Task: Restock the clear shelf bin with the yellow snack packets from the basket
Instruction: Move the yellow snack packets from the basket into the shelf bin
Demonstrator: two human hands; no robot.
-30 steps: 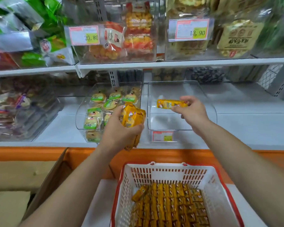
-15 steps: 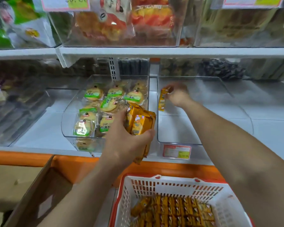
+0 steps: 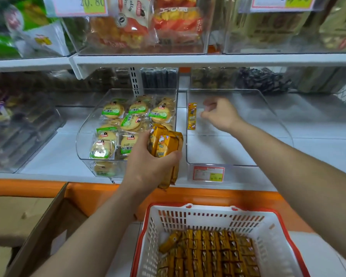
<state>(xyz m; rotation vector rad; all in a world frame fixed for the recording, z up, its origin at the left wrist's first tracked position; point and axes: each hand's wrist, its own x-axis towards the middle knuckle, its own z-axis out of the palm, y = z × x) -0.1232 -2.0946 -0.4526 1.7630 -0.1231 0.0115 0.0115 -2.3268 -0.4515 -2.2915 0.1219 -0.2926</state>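
One yellow snack packet [image 3: 192,116] stands on edge against the left wall inside the clear shelf bin [image 3: 268,116], near the back. My right hand [image 3: 220,112] hovers inside the bin just right of that packet, fingers loosely curled and holding nothing. My left hand [image 3: 150,162] grips a bundle of yellow packets [image 3: 165,144] in front of the shelf, between the two bins. Below, the white basket with a red rim [image 3: 190,214] holds several rows of the same yellow packets [image 3: 208,254].
A second clear bin [image 3: 84,140] to the left holds green-labelled round biscuits [image 3: 128,124]. An upper shelf [image 3: 188,59] carries more bins overhead. An open cardboard box [image 3: 40,232] sits at lower left. An orange ledge [image 3: 218,194] runs below the shelf.
My right hand let go of the single yellow packet, which now stands against the bin's left wall, and the hand drew slightly right. The left hand kept its bundle.
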